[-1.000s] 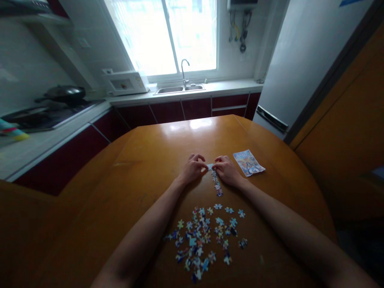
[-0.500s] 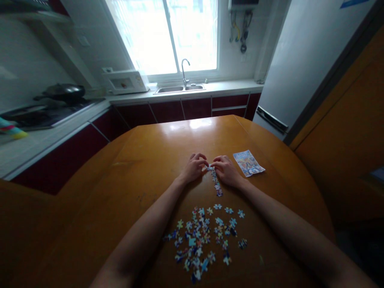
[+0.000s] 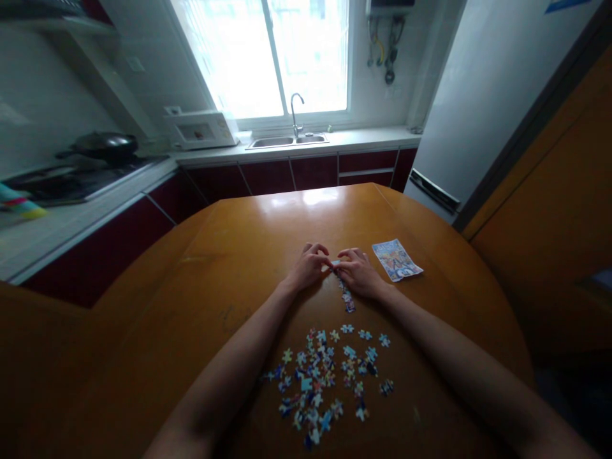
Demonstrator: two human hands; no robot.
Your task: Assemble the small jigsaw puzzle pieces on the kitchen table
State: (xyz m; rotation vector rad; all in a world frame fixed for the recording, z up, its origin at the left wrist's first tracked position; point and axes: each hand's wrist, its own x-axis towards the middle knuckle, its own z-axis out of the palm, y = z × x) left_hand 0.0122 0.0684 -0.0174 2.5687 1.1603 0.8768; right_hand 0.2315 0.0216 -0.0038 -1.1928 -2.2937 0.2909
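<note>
A narrow strip of joined jigsaw puzzle pieces [image 3: 347, 298] lies on the wooden table, running away from me. At its far end my left hand [image 3: 310, 264] comes in from the left, thumb and forefinger pinched on a puzzle piece. From the right, my right hand [image 3: 357, 271] presses its fingertips on the same end and covers part of the strip. Both hands' fingertips nearly meet, so the piece between them is mostly hidden. Closer to me, between my forearms, many loose puzzle pieces [image 3: 315, 373] are scattered.
A printed picture sheet [image 3: 396, 260] lies to the right of my right hand. The rounded wooden table [image 3: 229, 236] reaches toward a counter with a sink [image 3: 272, 142] and a microwave [image 3: 203, 131]. A fridge [image 3: 459, 108] stands at the right.
My right hand's fingers have shifted slightly left and nearer to me, covering more of the strip's far end. My left hand has barely moved, and the loose pieces lie as before.
</note>
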